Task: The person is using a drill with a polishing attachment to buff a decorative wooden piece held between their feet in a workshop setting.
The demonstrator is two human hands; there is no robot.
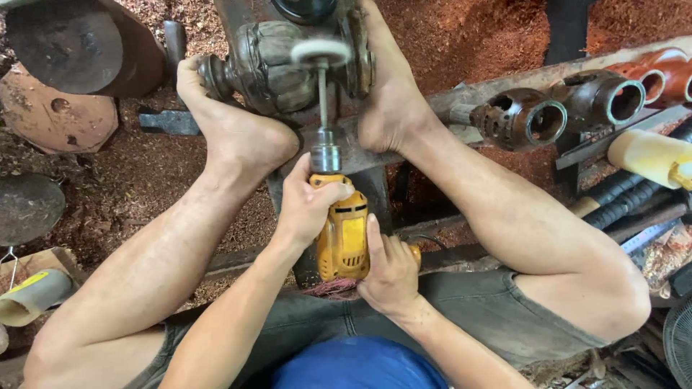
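Observation:
A yellow power drill (343, 234) points away from me, with a white round buffing wheel (320, 52) on a long shaft. The wheel touches a carved dark wooden piece (274, 65) that my two bare feet clamp from the left and right. My left hand (308, 204) grips the front of the drill just behind the chuck. My right hand (390, 270) wraps the rear of the drill body, thumb along its side.
Turned wooden pieces with round openings (519, 119) lie on a rail at the right, next to a pale cylinder (649, 155). Dark round wooden discs (65, 43) lie at the upper left. Reddish sawdust covers the ground. A paper roll (32, 295) lies at the lower left.

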